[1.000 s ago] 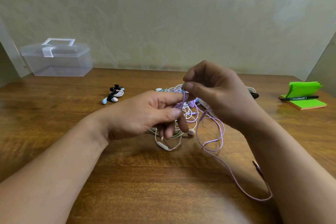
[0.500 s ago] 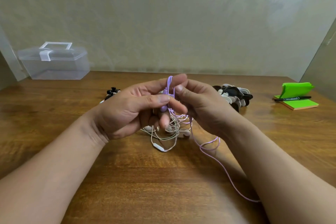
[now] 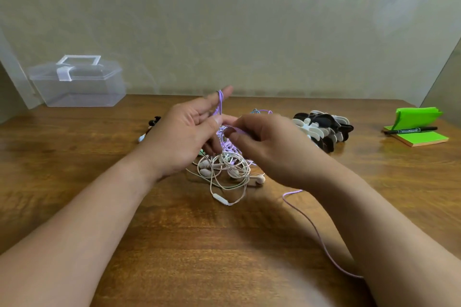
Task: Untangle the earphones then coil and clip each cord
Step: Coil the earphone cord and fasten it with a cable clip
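Note:
A tangle of white and pale green earphones [image 3: 225, 169] lies on the wooden table [image 3: 174, 244] below my hands. My left hand [image 3: 185, 136] has purple cord [image 3: 220, 101] looped over its raised fingers, the thumb pressing the cord. My right hand [image 3: 269, 147] pinches the same purple cord just right of the left thumb. The rest of that purple cord [image 3: 316, 232] trails across the table under my right forearm. A pile of black and white cord clips [image 3: 324, 129] sits at the right. A coiled, clipped black earphone [image 3: 152, 126] peeks out behind my left hand.
A clear plastic box [image 3: 77, 82] with a handle stands at the back left against the wall. Green sticky notes [image 3: 419, 132] with a black marker [image 3: 411, 130] on them lie at the far right.
My left fingers have straightened and lifted with purple loops around them. My right hand has moved down and to the right along the cord. More of the white tangle shows below.

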The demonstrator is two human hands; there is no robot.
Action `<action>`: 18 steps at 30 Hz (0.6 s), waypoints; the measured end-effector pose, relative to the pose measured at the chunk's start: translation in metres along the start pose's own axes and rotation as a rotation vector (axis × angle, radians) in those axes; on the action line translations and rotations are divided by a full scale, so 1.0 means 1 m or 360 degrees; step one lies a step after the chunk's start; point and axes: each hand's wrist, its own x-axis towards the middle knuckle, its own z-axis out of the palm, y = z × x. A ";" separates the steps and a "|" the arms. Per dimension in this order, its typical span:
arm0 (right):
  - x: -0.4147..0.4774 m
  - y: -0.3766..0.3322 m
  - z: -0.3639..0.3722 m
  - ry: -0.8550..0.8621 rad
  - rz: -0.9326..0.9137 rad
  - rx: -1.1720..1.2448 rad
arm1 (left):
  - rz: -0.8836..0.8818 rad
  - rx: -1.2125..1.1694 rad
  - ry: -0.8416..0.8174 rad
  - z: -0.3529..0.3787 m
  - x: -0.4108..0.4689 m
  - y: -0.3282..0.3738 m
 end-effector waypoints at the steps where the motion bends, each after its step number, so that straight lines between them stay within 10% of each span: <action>1: 0.000 -0.001 -0.005 0.0091 -0.0007 -0.0027 | -0.0020 0.0105 -0.0040 -0.001 -0.001 -0.001; 7: -0.002 -0.006 -0.026 0.0208 -0.0016 0.0438 | -0.0065 0.0317 -0.0492 0.005 -0.009 0.008; 18: 0.005 0.008 -0.028 0.0071 0.0126 0.1232 | 0.0015 -0.0427 -0.0920 -0.006 -0.013 0.015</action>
